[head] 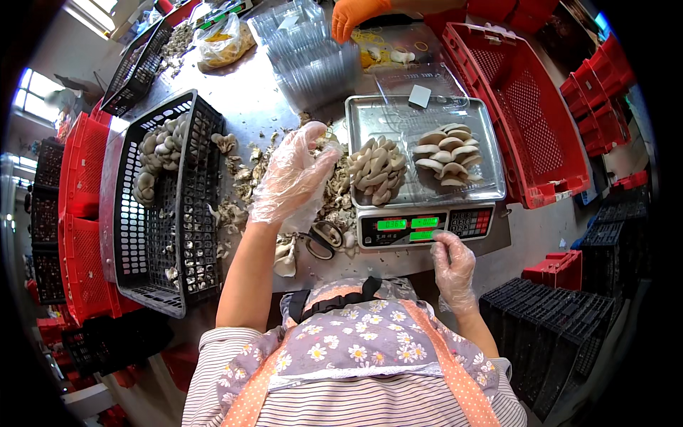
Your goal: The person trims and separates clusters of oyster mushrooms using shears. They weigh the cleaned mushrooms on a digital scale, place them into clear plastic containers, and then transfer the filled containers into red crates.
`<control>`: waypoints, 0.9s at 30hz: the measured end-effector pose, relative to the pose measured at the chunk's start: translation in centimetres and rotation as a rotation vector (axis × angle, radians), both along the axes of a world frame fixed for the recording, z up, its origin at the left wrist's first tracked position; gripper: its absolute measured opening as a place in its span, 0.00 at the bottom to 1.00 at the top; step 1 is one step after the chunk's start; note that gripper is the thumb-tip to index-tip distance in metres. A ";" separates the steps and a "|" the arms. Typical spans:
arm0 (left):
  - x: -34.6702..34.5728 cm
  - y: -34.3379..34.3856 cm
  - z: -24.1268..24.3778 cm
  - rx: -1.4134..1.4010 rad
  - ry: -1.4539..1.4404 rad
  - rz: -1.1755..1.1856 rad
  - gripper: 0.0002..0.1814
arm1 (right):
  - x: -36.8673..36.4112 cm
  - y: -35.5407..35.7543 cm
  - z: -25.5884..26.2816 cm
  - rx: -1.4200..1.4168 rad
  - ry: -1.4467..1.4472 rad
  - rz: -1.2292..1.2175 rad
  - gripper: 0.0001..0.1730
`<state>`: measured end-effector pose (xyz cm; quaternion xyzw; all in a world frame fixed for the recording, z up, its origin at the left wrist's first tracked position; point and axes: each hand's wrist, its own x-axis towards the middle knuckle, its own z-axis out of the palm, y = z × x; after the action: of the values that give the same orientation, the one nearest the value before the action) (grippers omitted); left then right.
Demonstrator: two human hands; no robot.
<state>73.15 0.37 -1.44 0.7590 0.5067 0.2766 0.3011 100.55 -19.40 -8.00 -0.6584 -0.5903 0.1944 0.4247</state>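
My left hand (291, 173), in a clear plastic glove, hovers over mushroom trimmings (341, 195) left of the scale. Its thumb and forefinger are apart, and I see nothing held. My gloved right hand (453, 269) is at the front edge of a digital scale (395, 243), fingers curled; whether they pinch anything is unclear. On the scale's steel tray (381, 107) lies a cluster of oyster mushrooms (377, 169). Beside it, more oyster mushrooms (449, 153) sit in an open clear plastic clamshell box (480, 184). Black-handled scissors (323, 240) rest between my hands.
A black crate (184, 299) holding oyster mushrooms (163, 144) stands at left. Stacked clear plastic boxes (315, 64) are at the back, near another person's orange-gloved hand (355, 18). A red crate (573, 187) borders the scale at right. Black crates (544, 331) are stacked lower right.
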 end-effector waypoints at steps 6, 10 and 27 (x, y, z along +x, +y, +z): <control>1.8 -0.8 -1.6 -0.022 -0.083 -0.043 0.33 | -1.0 0.2 -1.6 -0.167 0.216 0.030 0.08; 4.3 -2.6 -2.3 0.137 0.055 -0.015 0.45 | -2.5 1.2 -2.0 -0.231 0.463 0.029 0.13; 5.9 -1.5 -2.8 -0.091 -0.045 -0.049 0.46 | -7.7 5.4 0.4 -0.317 0.856 -0.023 0.42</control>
<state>79.09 -1.16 -4.22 0.7504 0.4932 0.2629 0.3531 92.85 -13.96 -7.58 -0.5820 -0.3172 0.5322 0.5267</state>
